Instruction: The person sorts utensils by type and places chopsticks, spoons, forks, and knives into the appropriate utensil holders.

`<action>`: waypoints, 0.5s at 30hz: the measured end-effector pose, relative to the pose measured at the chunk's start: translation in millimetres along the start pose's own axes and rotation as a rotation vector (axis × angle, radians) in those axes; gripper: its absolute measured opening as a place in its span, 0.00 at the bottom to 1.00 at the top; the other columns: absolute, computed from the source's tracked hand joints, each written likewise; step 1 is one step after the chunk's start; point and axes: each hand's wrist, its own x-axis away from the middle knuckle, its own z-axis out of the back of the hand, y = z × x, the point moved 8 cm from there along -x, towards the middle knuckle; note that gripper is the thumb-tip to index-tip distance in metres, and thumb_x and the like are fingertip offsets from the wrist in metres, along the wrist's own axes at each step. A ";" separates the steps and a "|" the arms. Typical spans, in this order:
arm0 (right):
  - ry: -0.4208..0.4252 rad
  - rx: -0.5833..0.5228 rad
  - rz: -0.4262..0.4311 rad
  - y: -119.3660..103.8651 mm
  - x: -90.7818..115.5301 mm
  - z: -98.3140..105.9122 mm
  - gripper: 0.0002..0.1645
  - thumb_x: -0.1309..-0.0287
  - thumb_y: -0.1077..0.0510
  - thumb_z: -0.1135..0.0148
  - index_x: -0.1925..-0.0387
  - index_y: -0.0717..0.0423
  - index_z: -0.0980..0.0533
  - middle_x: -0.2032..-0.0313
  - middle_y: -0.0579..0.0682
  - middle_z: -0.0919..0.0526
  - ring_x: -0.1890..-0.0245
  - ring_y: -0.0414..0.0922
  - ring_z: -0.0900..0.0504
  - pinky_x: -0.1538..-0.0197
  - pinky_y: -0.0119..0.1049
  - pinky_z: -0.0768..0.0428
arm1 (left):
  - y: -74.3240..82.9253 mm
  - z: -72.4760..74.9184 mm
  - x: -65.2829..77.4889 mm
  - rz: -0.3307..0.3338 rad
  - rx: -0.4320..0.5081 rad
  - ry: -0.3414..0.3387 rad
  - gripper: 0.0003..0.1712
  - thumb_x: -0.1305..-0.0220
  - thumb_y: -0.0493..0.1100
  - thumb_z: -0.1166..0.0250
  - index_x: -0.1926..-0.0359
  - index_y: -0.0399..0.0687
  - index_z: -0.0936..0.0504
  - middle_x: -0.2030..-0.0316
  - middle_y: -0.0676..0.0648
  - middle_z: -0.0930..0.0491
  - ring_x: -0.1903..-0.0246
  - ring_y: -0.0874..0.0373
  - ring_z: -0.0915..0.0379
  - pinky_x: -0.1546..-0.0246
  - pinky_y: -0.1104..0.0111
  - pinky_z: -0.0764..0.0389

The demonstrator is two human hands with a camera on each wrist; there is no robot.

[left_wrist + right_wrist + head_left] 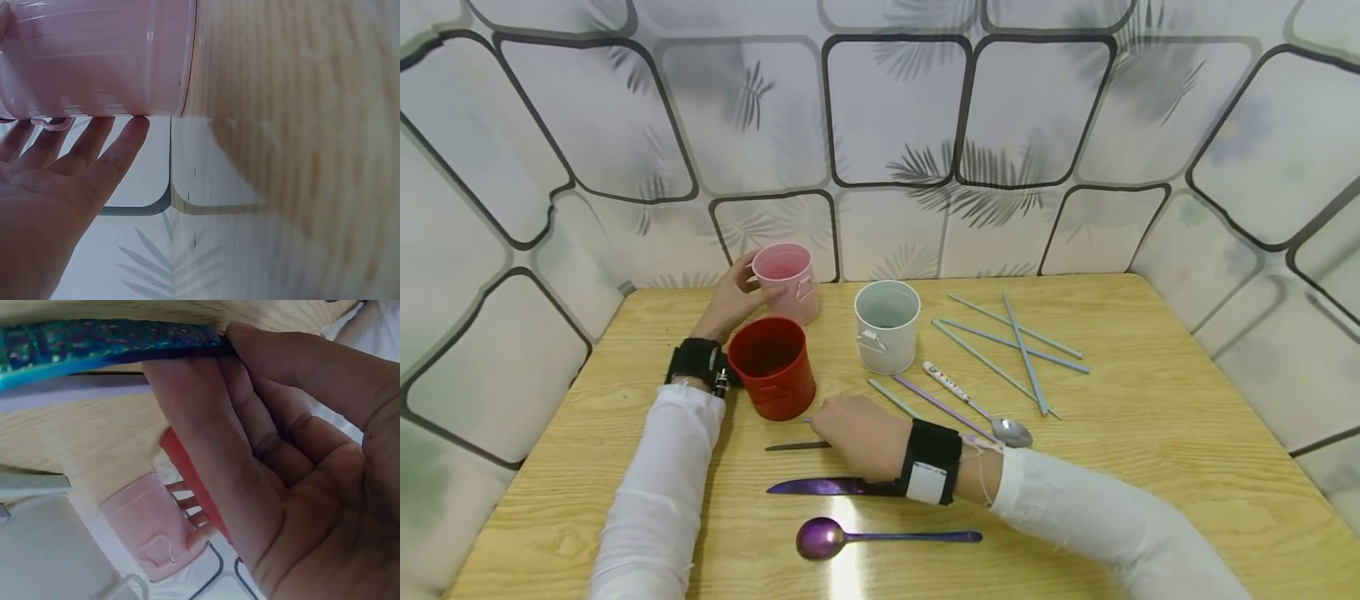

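Note:
My left hand (735, 296) holds the pink bucket (797, 304) at the back left, thumb on the near side. In the left wrist view its fingertips touch the wall of the bucket (87, 62). Between thumb and fingers, my right hand (868, 437) pinches a slim utensil with a blue-green patterned handle (112, 342). A dark thin end (793, 446) shows left of this hand in the head view; its kind is unclear. Just nearer lies a purple knife (820, 486), its handle partly hidden by the wrist. A purple spoon (820, 539) lies nearer still.
A red bucket (778, 383) stands beside the left wrist. The white bucket (891, 346) is upright at the middle. To its right lie several straws (1022, 354) and a spoon with a decorated white handle (1011, 432). A patterned wall covering (887, 108) rises behind the wooden table (1187, 433).

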 end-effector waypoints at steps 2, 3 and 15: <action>0.007 -0.016 0.008 -1.4 2.1 3.3 0.10 0.40 0.70 0.37 0.69 0.52 0.22 0.72 0.42 0.25 0.70 0.37 0.28 0.67 0.31 0.29 | -1.5 0.6 -0.3 0.004 0.002 0.001 0.44 0.35 0.37 0.29 0.23 0.38 0.40 0.29 0.31 0.33 0.33 0.34 0.33 0.44 0.66 0.21; 0.013 -0.017 0.011 -2.4 3.2 5.7 0.11 0.41 0.71 0.37 0.70 0.52 0.22 0.72 0.41 0.26 0.70 0.37 0.29 0.67 0.30 0.30 | -2.7 1.0 -0.9 0.006 0.004 0.002 0.44 0.35 0.37 0.29 0.23 0.39 0.40 0.29 0.32 0.33 0.33 0.35 0.33 0.44 0.67 0.21; 0.082 -0.245 0.026 -6.7 14.9 55.5 0.18 0.40 0.74 0.38 0.76 0.50 0.27 0.75 0.41 0.30 0.71 0.37 0.31 0.66 0.28 0.33 | -38.8 7.1 -17.1 0.035 -0.020 0.024 0.45 0.36 0.46 0.25 0.23 0.55 0.37 0.29 0.42 0.31 0.34 0.42 0.31 0.40 0.56 0.23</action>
